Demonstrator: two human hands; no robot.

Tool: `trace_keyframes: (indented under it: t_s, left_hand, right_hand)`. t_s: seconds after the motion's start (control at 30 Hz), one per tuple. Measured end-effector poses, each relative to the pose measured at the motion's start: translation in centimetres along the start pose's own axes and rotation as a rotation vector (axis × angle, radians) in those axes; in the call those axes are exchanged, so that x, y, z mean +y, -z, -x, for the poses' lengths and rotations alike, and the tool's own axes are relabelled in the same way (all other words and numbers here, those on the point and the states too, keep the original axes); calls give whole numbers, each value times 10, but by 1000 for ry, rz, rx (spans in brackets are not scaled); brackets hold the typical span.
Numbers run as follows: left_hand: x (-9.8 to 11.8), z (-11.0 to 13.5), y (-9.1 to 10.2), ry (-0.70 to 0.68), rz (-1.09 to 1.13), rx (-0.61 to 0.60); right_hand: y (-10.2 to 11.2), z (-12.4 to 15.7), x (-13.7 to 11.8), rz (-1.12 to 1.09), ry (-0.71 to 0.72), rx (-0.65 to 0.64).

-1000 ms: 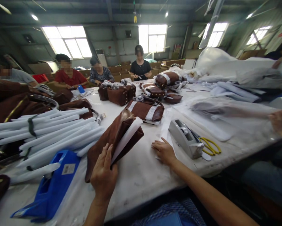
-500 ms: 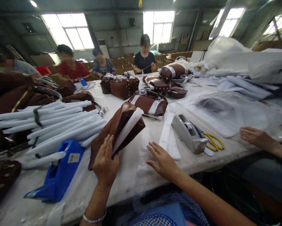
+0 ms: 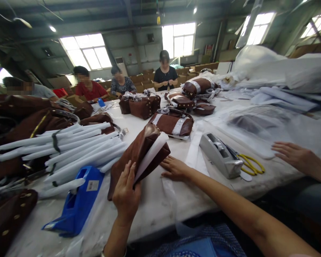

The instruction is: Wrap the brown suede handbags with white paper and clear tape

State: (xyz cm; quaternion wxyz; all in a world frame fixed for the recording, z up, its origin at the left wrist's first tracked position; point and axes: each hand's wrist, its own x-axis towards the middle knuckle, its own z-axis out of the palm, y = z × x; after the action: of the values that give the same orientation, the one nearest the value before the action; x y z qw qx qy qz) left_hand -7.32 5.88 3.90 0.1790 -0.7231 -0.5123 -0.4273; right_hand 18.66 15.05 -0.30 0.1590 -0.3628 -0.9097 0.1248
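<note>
A brown leather bag (image 3: 133, 153) stands tilted on the table in front of me, with a white padded strip (image 3: 151, 151) along its opening. My left hand (image 3: 127, 192) holds the bag's near side, fingers laid long against it and thumb by the opening. Just right of the bag, my right hand (image 3: 175, 168) reaches low over the table with fingers stretched out, holding nothing that I can see. Its fingertips are close to the bag's edge; whether they touch it I cannot tell. White paper strips (image 3: 195, 157) lie beyond that hand.
To the left are a blue tape dispenser (image 3: 80, 200) and bundled white rolls (image 3: 82, 150). A grey tape dispenser (image 3: 221, 155) and yellow-handled scissors (image 3: 250, 165) lie right. Another person's hand (image 3: 300, 157) rests by plastic sheeting (image 3: 267, 142). More brown bags (image 3: 173, 123) and several people are beyond.
My right hand has moved left and forward, close to the bag's right edge. My left hand keeps its hold on the bag. The whole view has shifted slightly.
</note>
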Motion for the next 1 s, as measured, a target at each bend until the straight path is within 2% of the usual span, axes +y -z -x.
trace_keyframes:
  t_s: [0.13, 0.27, 0.33, 0.43, 0.47, 0.5, 0.6, 0.7, 0.9, 1.0]
  left_hand:
    - [5, 12, -5, -82, -27, -39]
    - [9, 25, -9, -164, -60, -44]
    - [11, 33, -11, -205, -68, -55]
    - [16, 45, -14, -270, -78, -71]
    - [18, 49, -15, -301, -79, -84]
    - [20, 52, -15, -330, -79, -101]
    - [27, 60, -12, -371, -64, -129]
    - [32, 63, -8, -349, -36, -89]
    - [33, 64, -3, -337, 1, -62]
    - [31, 61, -5, -359, -11, -59]
  right_hand:
    - [0, 0, 8, -53, 1, 121]
    - [3, 21, 7, -77, -169, 294]
    - [15, 34, 4, -140, -314, 499]
    - [48, 46, -3, -274, -513, 866]
    - [61, 46, -5, -292, -522, 921]
    - [73, 45, -7, -279, -490, 919]
    - [101, 30, -8, -167, -270, 723]
    - [109, 1, 4, -62, -77, 435]
    - [91, -72, 47, 133, 121, -132]
    - [80, -102, 55, 244, 272, -275]
